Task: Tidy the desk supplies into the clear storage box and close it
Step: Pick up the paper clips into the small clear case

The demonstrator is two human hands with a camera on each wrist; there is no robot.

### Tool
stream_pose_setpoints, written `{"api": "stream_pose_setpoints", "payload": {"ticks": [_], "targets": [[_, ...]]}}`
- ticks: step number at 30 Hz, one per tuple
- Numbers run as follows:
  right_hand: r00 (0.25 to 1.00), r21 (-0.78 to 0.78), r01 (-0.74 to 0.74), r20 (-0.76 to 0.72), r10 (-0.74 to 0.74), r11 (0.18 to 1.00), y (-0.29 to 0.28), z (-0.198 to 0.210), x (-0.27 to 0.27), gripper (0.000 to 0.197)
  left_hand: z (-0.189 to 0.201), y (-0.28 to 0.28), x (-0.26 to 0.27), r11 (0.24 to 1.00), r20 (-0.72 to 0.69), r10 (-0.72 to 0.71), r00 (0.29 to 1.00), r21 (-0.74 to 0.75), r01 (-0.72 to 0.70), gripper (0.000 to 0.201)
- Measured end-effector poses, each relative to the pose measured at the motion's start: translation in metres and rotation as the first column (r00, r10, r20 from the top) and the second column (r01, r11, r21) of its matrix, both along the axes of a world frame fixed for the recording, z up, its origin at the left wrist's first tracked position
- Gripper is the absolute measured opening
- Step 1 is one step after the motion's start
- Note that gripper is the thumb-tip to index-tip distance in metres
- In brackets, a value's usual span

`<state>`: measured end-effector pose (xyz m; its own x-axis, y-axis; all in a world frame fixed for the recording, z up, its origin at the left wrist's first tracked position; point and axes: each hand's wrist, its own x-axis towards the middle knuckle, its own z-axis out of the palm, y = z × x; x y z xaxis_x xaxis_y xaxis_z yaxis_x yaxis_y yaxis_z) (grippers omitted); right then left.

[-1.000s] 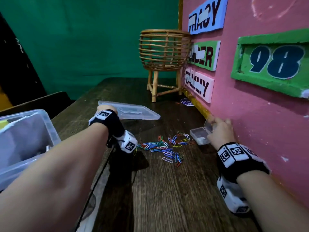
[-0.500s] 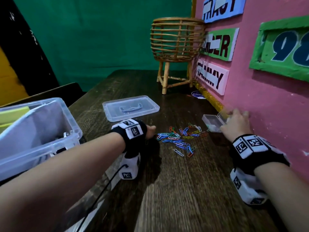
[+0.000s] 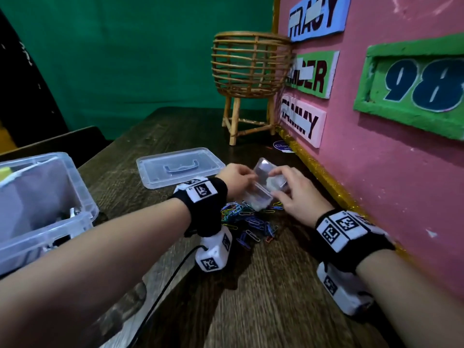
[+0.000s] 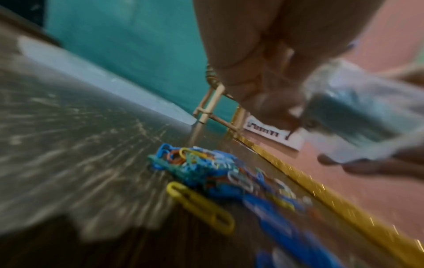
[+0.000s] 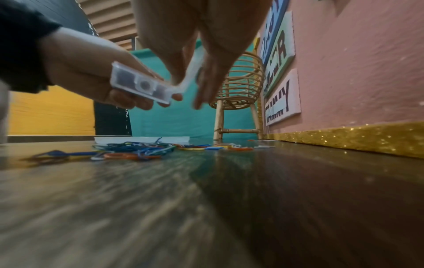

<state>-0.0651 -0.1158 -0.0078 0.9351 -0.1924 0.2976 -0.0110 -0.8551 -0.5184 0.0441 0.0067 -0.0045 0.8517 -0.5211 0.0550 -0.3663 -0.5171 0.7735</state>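
Both hands hold a small clear paper-clip case point(image 3: 261, 188) above the desk, its hinged lid standing open. My left hand point(image 3: 234, 180) grips the case's left end point(image 5: 140, 85); my right hand point(image 3: 291, 189) pinches the lid side point(image 5: 195, 67). Under them a heap of several coloured paper clips point(image 3: 248, 222) lies on the dark wood point(image 4: 206, 170) point(image 5: 137, 150). The big clear storage box point(image 3: 42, 204) stands open at the left edge with items inside. Its flat lid point(image 3: 179, 167) lies on the desk behind my left hand.
A pink board point(image 3: 389, 146) with name signs and a gold glitter strip point(image 3: 326, 179) runs along the right side of the desk. A rattan basket on legs point(image 3: 251, 79) stands at the back by the board. Wood desk surface point(image 3: 251, 310) stretches toward me.
The right hand lifted the small case away from the board and over the clips. The left hand came across from the desk and took hold of its other end.
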Motion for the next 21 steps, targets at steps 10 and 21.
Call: {"api": "stream_pose_setpoints", "payload": {"ticks": [10, 21], "targets": [[0.604, -0.297, 0.221, -0.706, -0.370, 0.929, -0.022, -0.021, 0.008, 0.094, 0.004, 0.054, 0.055, 0.849, 0.244, 0.385, 0.890, 0.284, -0.446, 0.034], [0.751, -0.243, 0.122, -0.611, -0.249, 0.962, -0.026, -0.019, 0.033, 0.083, -0.002, 0.040, 0.062, 0.917, 0.379, 0.293, 0.878, 0.149, -0.370, 0.036]]}}
